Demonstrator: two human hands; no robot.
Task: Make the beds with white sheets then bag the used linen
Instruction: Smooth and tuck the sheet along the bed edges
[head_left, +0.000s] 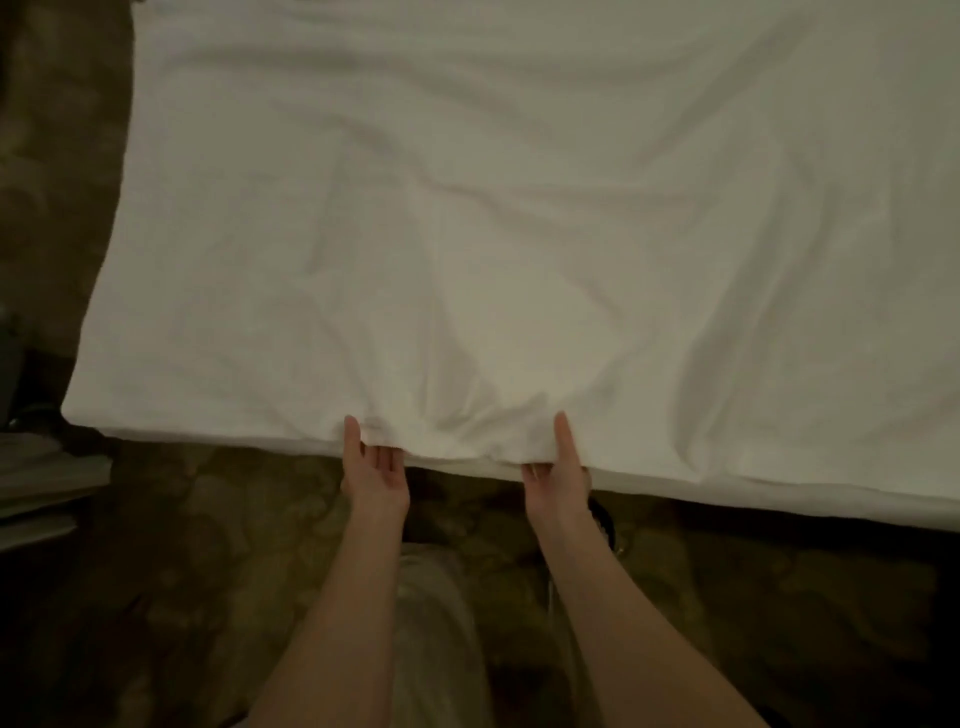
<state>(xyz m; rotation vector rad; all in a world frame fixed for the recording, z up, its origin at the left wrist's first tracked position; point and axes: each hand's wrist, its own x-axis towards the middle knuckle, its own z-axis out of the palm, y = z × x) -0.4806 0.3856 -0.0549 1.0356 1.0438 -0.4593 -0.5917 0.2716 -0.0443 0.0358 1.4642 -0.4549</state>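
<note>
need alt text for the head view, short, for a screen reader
Seen from above, a person's left hand and right hand grip the near edge of a wrinkled white sheet spread over a bed, thumbs on top and fingers tucked under the edge. Dark patterned carpet lies below.

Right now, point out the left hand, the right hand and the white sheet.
left hand (375, 470), head view, on the palm.
right hand (561, 470), head view, on the back of the hand.
white sheet (493, 234), head view, on its wrinkled middle.
</note>
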